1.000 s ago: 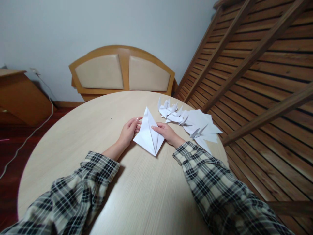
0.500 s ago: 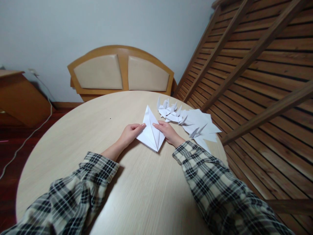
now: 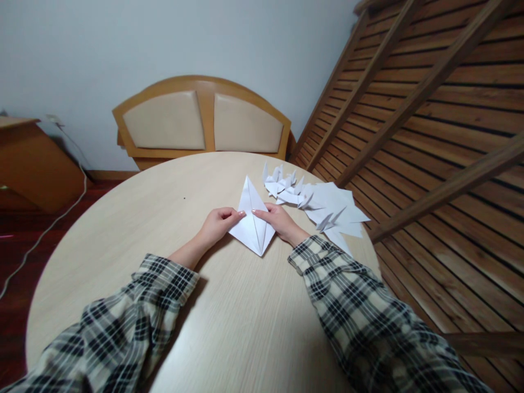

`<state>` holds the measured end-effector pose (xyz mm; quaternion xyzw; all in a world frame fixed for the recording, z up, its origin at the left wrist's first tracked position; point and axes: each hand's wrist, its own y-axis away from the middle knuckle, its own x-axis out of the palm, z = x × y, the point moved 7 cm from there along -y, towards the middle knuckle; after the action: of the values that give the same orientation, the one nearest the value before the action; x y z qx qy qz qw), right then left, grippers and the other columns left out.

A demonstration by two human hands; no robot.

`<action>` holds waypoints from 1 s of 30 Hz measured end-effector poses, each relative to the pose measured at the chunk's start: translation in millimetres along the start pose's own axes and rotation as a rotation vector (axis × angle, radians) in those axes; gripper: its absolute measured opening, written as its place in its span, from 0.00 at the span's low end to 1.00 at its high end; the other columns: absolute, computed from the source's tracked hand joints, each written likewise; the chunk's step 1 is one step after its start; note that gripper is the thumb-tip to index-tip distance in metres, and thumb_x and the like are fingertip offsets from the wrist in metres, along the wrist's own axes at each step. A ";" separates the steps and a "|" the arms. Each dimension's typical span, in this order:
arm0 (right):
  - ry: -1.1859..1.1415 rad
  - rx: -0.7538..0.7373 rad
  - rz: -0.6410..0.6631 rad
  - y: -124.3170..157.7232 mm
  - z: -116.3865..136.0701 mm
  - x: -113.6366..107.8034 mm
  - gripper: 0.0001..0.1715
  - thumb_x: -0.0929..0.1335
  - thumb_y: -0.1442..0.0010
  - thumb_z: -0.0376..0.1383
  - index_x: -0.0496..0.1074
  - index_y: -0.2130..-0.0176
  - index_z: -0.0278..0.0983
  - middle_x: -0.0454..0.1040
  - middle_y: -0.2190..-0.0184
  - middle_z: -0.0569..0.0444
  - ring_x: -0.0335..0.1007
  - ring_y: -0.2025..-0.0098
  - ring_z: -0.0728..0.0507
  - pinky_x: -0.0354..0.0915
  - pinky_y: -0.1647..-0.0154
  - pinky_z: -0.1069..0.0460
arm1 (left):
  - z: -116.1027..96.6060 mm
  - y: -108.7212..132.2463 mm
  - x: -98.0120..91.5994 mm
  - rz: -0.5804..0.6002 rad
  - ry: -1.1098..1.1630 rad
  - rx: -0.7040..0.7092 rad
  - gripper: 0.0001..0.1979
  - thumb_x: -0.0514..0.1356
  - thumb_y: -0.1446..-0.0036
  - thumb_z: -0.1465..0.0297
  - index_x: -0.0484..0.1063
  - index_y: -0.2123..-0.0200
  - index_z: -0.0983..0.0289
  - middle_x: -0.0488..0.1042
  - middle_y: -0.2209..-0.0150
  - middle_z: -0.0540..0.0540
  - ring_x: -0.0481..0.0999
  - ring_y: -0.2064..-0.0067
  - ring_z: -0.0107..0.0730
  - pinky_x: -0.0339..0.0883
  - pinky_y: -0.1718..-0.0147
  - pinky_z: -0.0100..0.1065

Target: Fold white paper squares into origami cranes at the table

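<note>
Left hand (image 3: 221,222): gripping the folded paper (image 3: 249,234) by its left edge, thumb on top, fingers curled beneath.
Right hand (image 3: 282,222): gripping the same paper from the right, thumb laid over its upper face beside the middle crease, the other fingers mostly hidden.
Folded paper: white, kite-shaped, between the two hands. One point reaches past the thumbs, away from the person; the other points back toward the person. Thumb tips near each other, a narrow strip of paper between. Possibly just clear of the table (image 3: 123,234); hard to judge from this angle.
Paper birds (image 3: 278,184): small, white, in a slanting line beyond and right of the right hand.
Loose sheets (image 3: 339,204): white, overlapping, near the table's right edge; the nearest birds rest on them.
Sleeves (image 3: 360,311): dark-and-cream check, both forearms.
Table: round, pale wood grain.
Beyond it: headboard (image 3: 209,117) with two cream panels, before a pale wall (image 3: 204,38).
Right side: brown wooden slats (image 3: 409,142) crossed by beams.
</note>
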<state>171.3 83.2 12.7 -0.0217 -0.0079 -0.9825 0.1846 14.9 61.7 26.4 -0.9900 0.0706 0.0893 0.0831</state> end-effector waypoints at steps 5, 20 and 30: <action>0.017 -0.025 -0.048 -0.5 0.3 -1.9 0.20 0.74 0.53 0.46 0.74 0.66 0.34 0.74 0.70 0.53 0.65 0.72 0.49 0.59 0.72 0.53 | -2.4 0.8 0.4 0.005 0.044 -0.008 0.16 0.64 0.49 0.58 0.73 0.76 0.66 0.69 0.78 0.53 0.63 0.77 0.27 0.53 0.78 0.31; -0.155 -0.119 -0.212 -1.5 5.1 -12.7 0.24 0.74 0.53 0.49 0.71 0.62 0.36 0.75 0.61 0.48 0.71 0.61 0.42 0.66 0.58 0.46 | -3.4 -5.4 1.6 -0.032 0.178 -0.012 0.14 0.66 0.51 0.65 0.70 0.62 0.63 0.76 0.72 0.56 0.73 0.70 0.33 0.65 0.71 0.33; -0.058 -0.125 -0.280 -0.8 5.4 -11.7 0.26 0.72 0.51 0.52 0.71 0.60 0.36 0.75 0.58 0.46 0.70 0.58 0.40 0.67 0.57 0.45 | 0.3 5.8 20.4 0.139 -0.034 -0.083 0.11 0.68 0.56 0.63 0.76 0.79 0.66 0.72 0.82 0.54 0.63 0.80 0.27 0.52 0.81 0.30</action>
<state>182.1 88.3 17.6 -0.0603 0.0449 -0.9962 0.0439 33.8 53.5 21.3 -0.9837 0.1338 0.1146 0.0369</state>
